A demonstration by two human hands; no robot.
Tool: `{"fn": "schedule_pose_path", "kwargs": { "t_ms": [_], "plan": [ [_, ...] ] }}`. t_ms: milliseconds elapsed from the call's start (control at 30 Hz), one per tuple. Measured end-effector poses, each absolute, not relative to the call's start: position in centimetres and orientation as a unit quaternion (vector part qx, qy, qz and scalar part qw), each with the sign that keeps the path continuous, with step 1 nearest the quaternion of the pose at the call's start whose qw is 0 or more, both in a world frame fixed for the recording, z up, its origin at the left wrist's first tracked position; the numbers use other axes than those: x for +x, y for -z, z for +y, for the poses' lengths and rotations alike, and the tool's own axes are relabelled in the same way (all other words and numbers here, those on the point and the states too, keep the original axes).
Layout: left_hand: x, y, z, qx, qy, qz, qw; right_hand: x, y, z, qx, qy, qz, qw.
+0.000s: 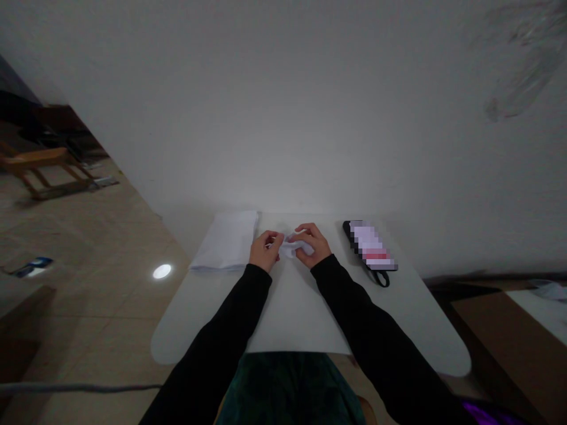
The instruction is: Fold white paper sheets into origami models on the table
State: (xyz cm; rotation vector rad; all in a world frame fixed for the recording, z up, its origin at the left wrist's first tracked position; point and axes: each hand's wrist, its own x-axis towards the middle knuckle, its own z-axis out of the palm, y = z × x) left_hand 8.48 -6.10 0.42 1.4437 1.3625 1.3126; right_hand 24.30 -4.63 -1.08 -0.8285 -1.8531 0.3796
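A small piece of folded white paper (289, 248) is between my two hands, just above the white table (301, 313). With thumb and fingers pinched together, my left hand (266, 251) grips the paper's left end. My right hand (312, 243) curves over the right part of the paper, fingers and thumb closed around it. The fingers cover some of the paper, so its full shape is hidden. To the left of my left hand lies a stack of white paper sheets (228, 239).
At the table's right is a phone (371, 245) in a black case with a strap loop, its screen lit and blurred out. A grey wall (283, 106) rises behind the table. A wooden chair (44, 159) stands on the floor at far left, and a brown board (509, 336) is at right.
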Motion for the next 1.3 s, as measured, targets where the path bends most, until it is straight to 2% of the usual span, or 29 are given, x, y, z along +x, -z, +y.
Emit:
{"fn": "schedule_pose_path", "kwargs": {
  "t_ms": [100, 233, 400, 600, 733, 1100, 1300],
  "plan": [
    [8.8, -0.8, -6.4, 0.569, -0.534, 0.499, 0.377, 23.9, 1.5, -4.7, -0.366, -0.167, -0.75, 0.525],
    [9.3, -0.2, -6.5, 0.584, -0.544, 0.464, 0.384, 23.1, 1.3, -5.5, -0.437, -0.247, -0.647, 0.574],
    [9.0, 1.3, -6.0, 0.592, -0.515, 0.482, 0.39, 22.5, 1.1, -5.7, -0.453, -0.304, -0.637, 0.544],
    [8.7, 1.3, -5.7, 0.613, -0.496, 0.499, 0.36, 22.9, 2.1, -4.7, -0.488, -0.337, -0.546, 0.592],
    [9.1, 1.1, -6.0, 0.62, -0.492, 0.518, 0.323, 23.1, 2.6, -4.3, -0.503, -0.323, -0.576, 0.557],
    [9.9, 1.4, -6.6, 0.661, -0.456, 0.548, 0.234, 21.6, 1.7, -6.0, -0.521, -0.295, -0.561, 0.571],
    [10.0, 1.8, -6.7, 0.684, -0.435, 0.541, 0.226, 22.1, 2.1, -5.5, -0.565, -0.253, -0.563, 0.548]
  ]
}}
